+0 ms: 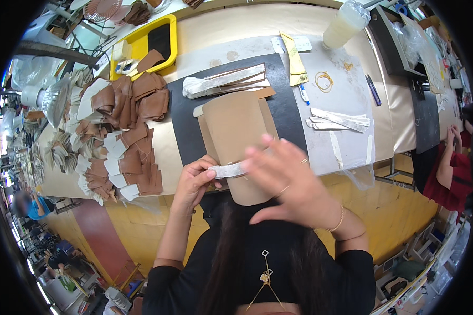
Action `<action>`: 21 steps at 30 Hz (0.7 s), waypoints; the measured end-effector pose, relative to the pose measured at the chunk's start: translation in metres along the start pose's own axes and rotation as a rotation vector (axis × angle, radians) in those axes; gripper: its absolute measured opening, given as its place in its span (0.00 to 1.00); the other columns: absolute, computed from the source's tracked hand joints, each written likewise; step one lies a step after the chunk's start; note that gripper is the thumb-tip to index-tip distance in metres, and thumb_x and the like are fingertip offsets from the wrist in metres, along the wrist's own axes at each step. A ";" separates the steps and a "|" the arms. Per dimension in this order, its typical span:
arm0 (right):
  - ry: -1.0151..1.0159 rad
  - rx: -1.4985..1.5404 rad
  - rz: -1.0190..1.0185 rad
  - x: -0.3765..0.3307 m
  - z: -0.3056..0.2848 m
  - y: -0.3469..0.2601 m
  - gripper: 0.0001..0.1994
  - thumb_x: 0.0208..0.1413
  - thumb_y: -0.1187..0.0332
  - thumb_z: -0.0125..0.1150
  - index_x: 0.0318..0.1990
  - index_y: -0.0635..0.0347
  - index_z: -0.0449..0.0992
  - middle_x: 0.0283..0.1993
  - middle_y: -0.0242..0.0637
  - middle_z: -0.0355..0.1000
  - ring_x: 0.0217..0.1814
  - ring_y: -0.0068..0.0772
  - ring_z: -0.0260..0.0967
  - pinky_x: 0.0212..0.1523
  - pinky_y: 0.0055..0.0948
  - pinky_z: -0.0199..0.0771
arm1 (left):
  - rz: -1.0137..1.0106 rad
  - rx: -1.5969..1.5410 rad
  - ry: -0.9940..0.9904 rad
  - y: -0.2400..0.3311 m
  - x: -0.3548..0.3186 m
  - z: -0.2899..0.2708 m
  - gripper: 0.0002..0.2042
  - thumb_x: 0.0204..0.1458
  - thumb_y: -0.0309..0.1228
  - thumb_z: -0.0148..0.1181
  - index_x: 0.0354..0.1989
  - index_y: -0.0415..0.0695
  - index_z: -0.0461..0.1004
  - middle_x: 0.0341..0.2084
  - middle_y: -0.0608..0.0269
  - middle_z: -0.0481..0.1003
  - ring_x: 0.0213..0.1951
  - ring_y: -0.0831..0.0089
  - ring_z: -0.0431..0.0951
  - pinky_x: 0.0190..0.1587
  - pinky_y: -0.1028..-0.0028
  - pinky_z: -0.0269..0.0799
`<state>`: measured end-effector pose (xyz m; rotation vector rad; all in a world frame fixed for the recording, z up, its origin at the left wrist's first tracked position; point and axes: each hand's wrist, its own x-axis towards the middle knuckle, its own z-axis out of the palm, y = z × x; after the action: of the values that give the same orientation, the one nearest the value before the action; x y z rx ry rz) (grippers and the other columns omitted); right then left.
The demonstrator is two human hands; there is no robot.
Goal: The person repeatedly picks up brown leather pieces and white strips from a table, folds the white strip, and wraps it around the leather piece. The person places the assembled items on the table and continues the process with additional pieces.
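My left hand [188,185] pinches one end of a short whitish strip [227,171] between thumb and fingers. The strip lies across a tan rounded-end board or sheet [235,123], near the table's front edge. Over the strip's other end hovers my right hand [299,186], fingers stretched and thumb apart, slightly blurred; whether it touches the strip I cannot tell. Beneath the tan piece is a black mat [185,139]. Beyond it on the mat lies a stack of long white and brown strips [228,81].
Piles of brown and white leather-like pieces [126,105] crowd the left, by a yellow tray [172,39]. To the right are more white strips [341,121], a blue-white pen [304,94], a yellow folded strip [294,60], scissors [373,89] and a cloudy plastic container [344,26]. Another person's hands [449,142] show far right.
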<state>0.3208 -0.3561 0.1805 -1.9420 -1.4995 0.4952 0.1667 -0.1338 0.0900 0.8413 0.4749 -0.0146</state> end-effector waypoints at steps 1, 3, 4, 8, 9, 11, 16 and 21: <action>0.005 -0.105 -0.103 0.006 0.008 -0.013 0.42 0.35 0.56 0.71 0.63 0.56 0.63 0.67 0.40 0.58 0.72 0.44 0.48 0.70 0.46 0.45 | 0.023 -0.008 0.008 0.000 0.000 0.001 0.04 0.53 0.24 0.58 0.31 0.35 0.74 0.32 0.61 0.69 0.31 0.73 0.74 0.33 0.75 0.76; -0.013 -0.319 -0.199 0.018 0.024 -0.024 0.35 0.41 0.61 0.66 0.61 0.60 0.66 0.67 0.41 0.57 0.72 0.43 0.48 0.70 0.45 0.44 | 0.012 0.017 0.003 0.001 0.000 0.002 0.04 0.53 0.23 0.58 0.31 0.35 0.74 0.33 0.62 0.69 0.32 0.73 0.74 0.33 0.76 0.77; 0.024 -0.398 -0.214 0.025 0.033 -0.024 0.32 0.43 0.63 0.63 0.60 0.61 0.67 0.67 0.41 0.58 0.72 0.42 0.49 0.70 0.45 0.45 | 0.015 0.020 -0.001 0.002 0.000 0.003 0.04 0.53 0.23 0.57 0.32 0.35 0.74 0.33 0.62 0.69 0.32 0.73 0.74 0.33 0.76 0.77; 0.124 -0.406 -0.229 0.022 0.044 -0.010 0.22 0.51 0.70 0.53 0.55 0.66 0.71 0.65 0.43 0.60 0.71 0.41 0.53 0.69 0.44 0.50 | 0.054 0.136 0.011 0.003 0.002 0.001 0.04 0.53 0.23 0.60 0.31 0.34 0.75 0.31 0.62 0.70 0.32 0.73 0.75 0.34 0.76 0.78; 0.150 -0.382 -0.222 0.019 0.046 -0.007 0.22 0.51 0.71 0.53 0.55 0.66 0.71 0.64 0.43 0.61 0.70 0.41 0.54 0.68 0.44 0.52 | 0.047 0.126 0.014 0.002 0.003 0.002 0.04 0.52 0.23 0.60 0.31 0.33 0.75 0.31 0.62 0.70 0.32 0.73 0.75 0.35 0.76 0.78; 0.222 -0.323 -0.208 0.017 0.050 0.000 0.22 0.50 0.73 0.53 0.55 0.66 0.71 0.63 0.44 0.63 0.68 0.42 0.58 0.67 0.45 0.55 | 0.048 0.092 0.014 0.000 0.007 0.001 0.05 0.51 0.23 0.61 0.30 0.33 0.76 0.31 0.61 0.70 0.32 0.73 0.75 0.35 0.76 0.78; 0.459 -0.098 -0.089 0.008 0.067 0.013 0.28 0.44 0.75 0.62 0.57 0.67 0.68 0.63 0.49 0.63 0.65 0.48 0.61 0.63 0.44 0.62 | 0.058 0.097 0.006 -0.003 0.010 -0.002 0.05 0.50 0.23 0.62 0.29 0.32 0.76 0.30 0.60 0.70 0.30 0.71 0.76 0.35 0.74 0.78; 0.648 0.168 0.110 0.005 0.087 0.028 0.36 0.41 0.74 0.69 0.61 0.68 0.62 0.64 0.54 0.60 0.65 0.52 0.60 0.62 0.40 0.64 | 0.038 0.078 0.008 -0.005 0.015 -0.004 0.05 0.49 0.23 0.63 0.29 0.32 0.76 0.28 0.60 0.70 0.29 0.70 0.76 0.35 0.73 0.77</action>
<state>0.2872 -0.3338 0.0979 -1.8141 -0.9115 0.0162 0.1774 -0.1316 0.0780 0.9271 0.4681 0.0051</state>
